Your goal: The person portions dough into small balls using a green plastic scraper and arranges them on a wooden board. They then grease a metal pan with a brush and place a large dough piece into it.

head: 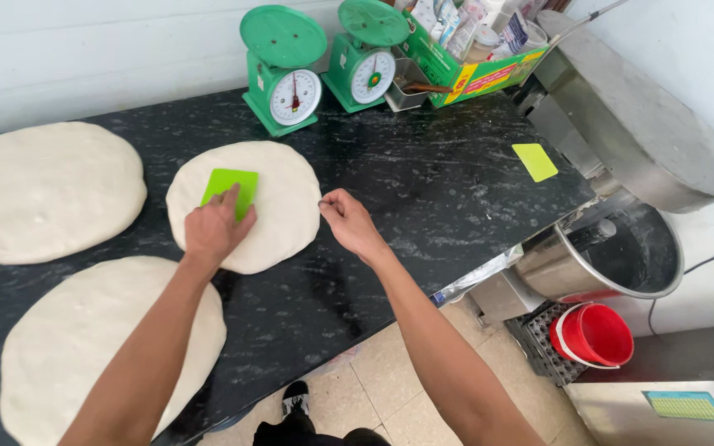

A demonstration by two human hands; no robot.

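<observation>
A flat round of pale dough [278, 198] lies in the middle of the black stone counter [423, 173]. My left hand [215, 227] rests on it and holds a green plastic scraper [230, 187] flat against its top. My right hand [349, 221] pinches the dough's right edge with thumb and finger. Two larger dough rounds lie to the left, one at the far left [43, 190], one near the front edge [84, 339] partly under my left forearm.
Two green dial scales [284, 70] [368, 54] stand at the back by the white wall, beside a green box of packets [473, 45]. A yellow-green scraper [535, 162] lies at the counter's right. A steel mixer bowl [613, 256] and red bucket [595, 334] sit right of the counter.
</observation>
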